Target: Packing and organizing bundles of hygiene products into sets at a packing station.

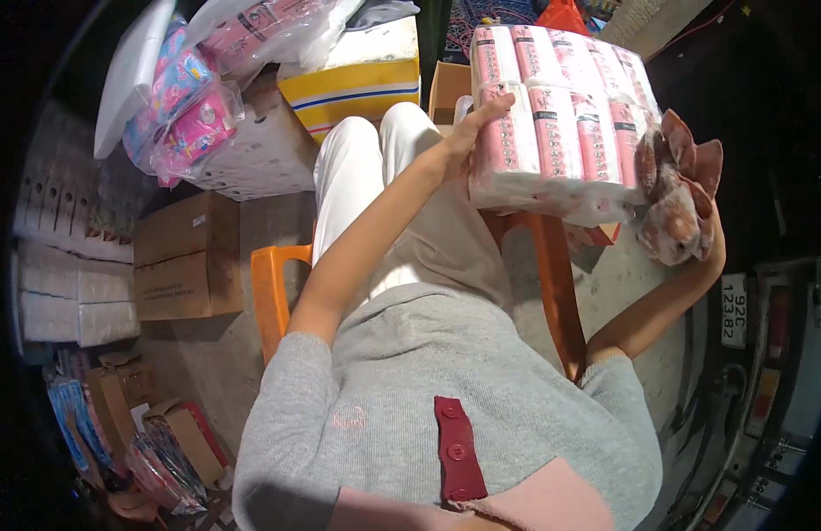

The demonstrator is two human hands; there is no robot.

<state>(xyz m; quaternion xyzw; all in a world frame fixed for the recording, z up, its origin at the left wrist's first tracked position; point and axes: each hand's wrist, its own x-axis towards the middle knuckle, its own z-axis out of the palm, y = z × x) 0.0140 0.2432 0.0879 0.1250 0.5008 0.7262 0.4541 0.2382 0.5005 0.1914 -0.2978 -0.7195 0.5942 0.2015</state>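
A large clear-wrapped multipack of pink-and-white tissue packs (556,133) is held up over my right thigh, at the upper right. My left hand (477,133) grips its left side, with the thumb and fingers laid along the wrapped edge. At the other side, my right hand (707,239) is closed round a bunched reddish-brown cloth (680,199). The cloth comes up against the pack's right end; most of my right fingers are covered by it.
I sit on an orange chair (269,288). A brown carton (185,265) and stacked wrapped packs (74,296) stand at left. Pink-and-blue packages (198,119) lie on white wrapped goods near a yellow-and-white box (357,84). A vehicle with a plate (733,310) is at right.
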